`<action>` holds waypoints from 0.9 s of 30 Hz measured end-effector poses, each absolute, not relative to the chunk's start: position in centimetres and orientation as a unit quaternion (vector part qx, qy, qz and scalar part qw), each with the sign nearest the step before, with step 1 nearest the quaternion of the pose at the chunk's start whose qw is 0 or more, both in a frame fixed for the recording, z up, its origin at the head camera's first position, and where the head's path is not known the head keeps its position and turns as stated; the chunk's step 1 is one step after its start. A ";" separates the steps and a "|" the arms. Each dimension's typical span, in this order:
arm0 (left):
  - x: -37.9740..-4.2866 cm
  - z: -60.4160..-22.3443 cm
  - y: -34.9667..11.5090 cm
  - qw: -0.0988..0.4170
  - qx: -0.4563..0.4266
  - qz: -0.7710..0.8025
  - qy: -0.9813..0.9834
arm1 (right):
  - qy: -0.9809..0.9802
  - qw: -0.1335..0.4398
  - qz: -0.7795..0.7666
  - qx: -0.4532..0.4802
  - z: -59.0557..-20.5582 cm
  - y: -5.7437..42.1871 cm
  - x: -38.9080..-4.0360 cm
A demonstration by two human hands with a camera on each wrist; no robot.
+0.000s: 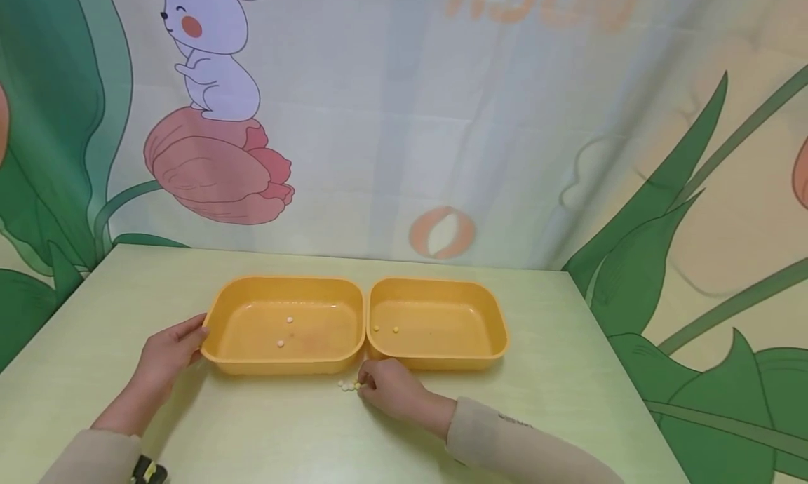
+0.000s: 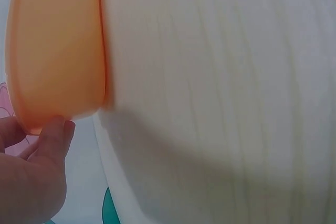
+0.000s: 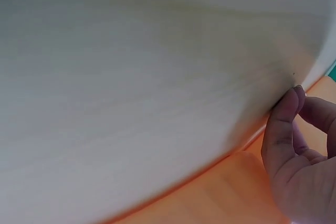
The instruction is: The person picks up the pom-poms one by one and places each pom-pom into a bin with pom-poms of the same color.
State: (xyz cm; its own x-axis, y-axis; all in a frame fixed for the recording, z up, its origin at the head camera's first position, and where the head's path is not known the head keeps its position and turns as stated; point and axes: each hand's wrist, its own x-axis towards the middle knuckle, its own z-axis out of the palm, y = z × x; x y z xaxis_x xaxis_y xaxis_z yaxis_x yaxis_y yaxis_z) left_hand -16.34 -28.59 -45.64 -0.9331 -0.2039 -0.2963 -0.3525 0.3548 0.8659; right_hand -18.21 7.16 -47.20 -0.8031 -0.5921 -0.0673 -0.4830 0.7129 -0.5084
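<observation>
Two yellow plastic trays stand side by side on the table. My left hand [image 1: 169, 351] grips the outer end of the left tray [image 1: 284, 366]; in the left wrist view the fingers [image 2: 52, 142] pinch its rim. Inside that tray lie two white beads [image 1: 290, 320]. The right tray [image 1: 435, 363] contains two yellow beads [image 1: 395, 330]. In front of where the trays meet, my right hand [image 1: 394, 389] is bent down at a small cluster of white and yellow beads [image 1: 347, 386]. Its thumb and forefinger tips come together [image 3: 296, 95]; I cannot tell whether a bead is between them.
The pale green table [image 1: 271, 428] extends in front of the trays and to both sides. Behind it hangs a printed cloth [image 1: 353, 154] with a rabbit, flowers and leaves. A small black and yellow object [image 1: 149, 470] shows beside the left sleeve.
</observation>
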 end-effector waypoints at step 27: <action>-17.0 -45.8 -28.5 0.057 -0.191 0.544 0.815 | 0.893 0.161 -0.317 -0.275 -46.8 8.6 -18.7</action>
